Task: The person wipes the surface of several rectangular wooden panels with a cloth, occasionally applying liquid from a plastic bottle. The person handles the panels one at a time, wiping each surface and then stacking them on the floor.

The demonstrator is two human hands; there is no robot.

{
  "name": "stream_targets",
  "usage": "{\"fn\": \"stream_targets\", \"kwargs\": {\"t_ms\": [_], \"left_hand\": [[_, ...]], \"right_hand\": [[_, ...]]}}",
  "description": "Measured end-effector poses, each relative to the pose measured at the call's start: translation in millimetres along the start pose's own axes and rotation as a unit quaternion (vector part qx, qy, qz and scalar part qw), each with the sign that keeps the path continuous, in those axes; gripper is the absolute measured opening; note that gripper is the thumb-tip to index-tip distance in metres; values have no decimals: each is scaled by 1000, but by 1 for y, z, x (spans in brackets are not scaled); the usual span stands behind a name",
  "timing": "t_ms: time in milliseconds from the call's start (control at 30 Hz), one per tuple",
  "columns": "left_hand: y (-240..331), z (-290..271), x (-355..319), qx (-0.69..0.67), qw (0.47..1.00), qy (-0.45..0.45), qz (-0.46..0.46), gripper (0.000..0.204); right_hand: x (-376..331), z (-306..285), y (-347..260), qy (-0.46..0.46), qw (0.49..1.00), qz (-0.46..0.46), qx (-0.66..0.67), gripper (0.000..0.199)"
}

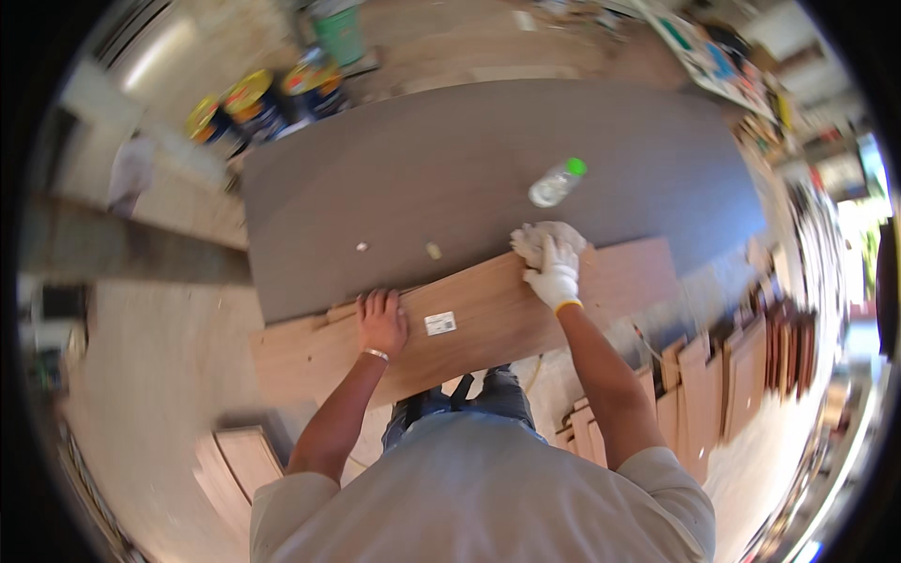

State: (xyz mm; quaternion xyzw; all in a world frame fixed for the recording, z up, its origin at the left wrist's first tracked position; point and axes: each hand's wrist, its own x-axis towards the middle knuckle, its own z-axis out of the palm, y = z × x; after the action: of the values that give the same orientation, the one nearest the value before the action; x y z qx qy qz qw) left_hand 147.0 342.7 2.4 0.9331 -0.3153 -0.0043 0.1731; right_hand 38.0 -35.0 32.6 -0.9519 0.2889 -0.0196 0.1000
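We look straight down from a single head-worn fisheye camera, set above the person's own shoulders, so the forearms enter from the lower edge. The view sits close over the grey table (488, 159) and the wooden board (469, 319) on its near edge, where the left hand (381, 322) and gloved right hand (554, 272) fall near the centre. Straight edges bow toward the dark round rim, and the workshop floor (150, 375) curves around the sides. We have no second view to overlap.

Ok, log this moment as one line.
left hand: bare, flat on wooden board | right hand: gloved, pressing white cloth on board | plastic bottle: on grey panel
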Motion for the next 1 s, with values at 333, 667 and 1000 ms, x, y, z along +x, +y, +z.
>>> {"fn": "stream_targets", "kwargs": {"t_ms": [333,667,1000], "left_hand": [[96,38,40,60,995,-7,-77,46],[176,71,97,47,993,-98,-42,44],[237,97,126,31,992,-119,-6,41]], "right_hand": [[52,4,62,63,897,41,435,32],[-26,-116,258,21,460,261,848,46],[-101,-144,351,138,432,253,854,60]]}}
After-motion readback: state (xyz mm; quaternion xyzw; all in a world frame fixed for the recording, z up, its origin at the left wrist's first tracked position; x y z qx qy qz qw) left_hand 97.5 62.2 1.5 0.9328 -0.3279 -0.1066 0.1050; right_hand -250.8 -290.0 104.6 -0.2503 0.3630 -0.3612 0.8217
